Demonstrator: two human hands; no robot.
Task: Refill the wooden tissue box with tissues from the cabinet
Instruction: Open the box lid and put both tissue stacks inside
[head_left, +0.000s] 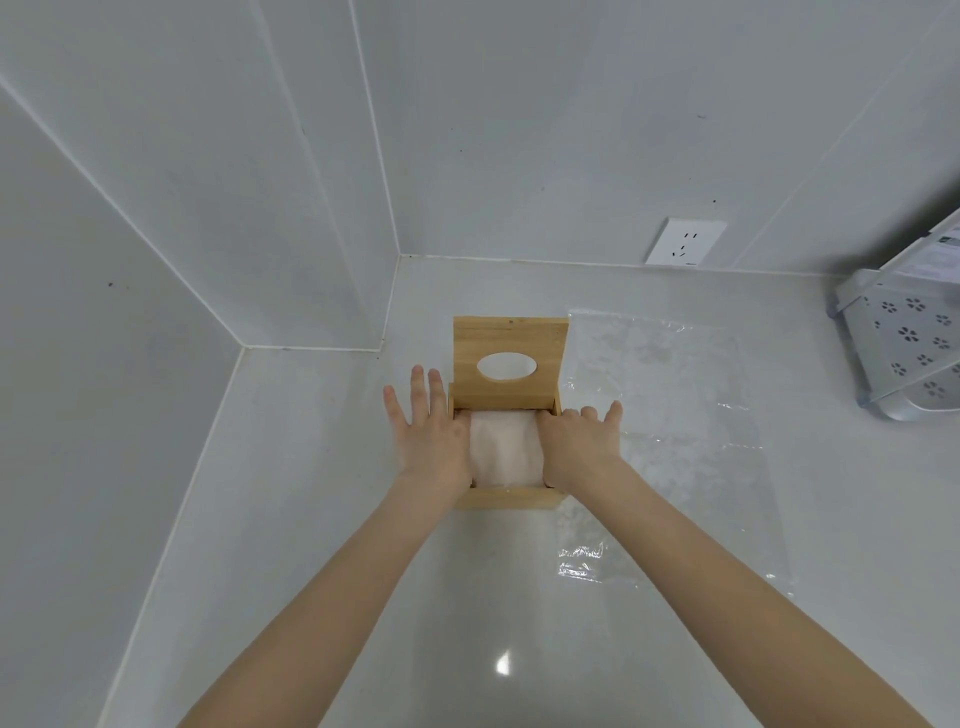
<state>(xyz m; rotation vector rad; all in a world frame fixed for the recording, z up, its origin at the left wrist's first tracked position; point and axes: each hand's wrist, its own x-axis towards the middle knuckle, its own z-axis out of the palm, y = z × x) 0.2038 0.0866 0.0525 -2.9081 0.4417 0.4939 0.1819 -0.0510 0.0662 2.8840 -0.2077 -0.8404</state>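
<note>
White counter (311, 519), tiled corner; wooden tissue box (509, 496) lid up, tissues (504, 447) inside; left hand (431, 441) flat, fingers spread; right hand (579, 441) apparently pressing tissues, fingertips hidden; clear wrapper (675, 415) beside

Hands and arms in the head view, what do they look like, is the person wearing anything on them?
Both forearms are bare as far as the frame shows: no sleeves, gloves, watch or bracelet in view. The left hand and right hand show no rings that I can make out, and the nails are too small to judge.
</note>
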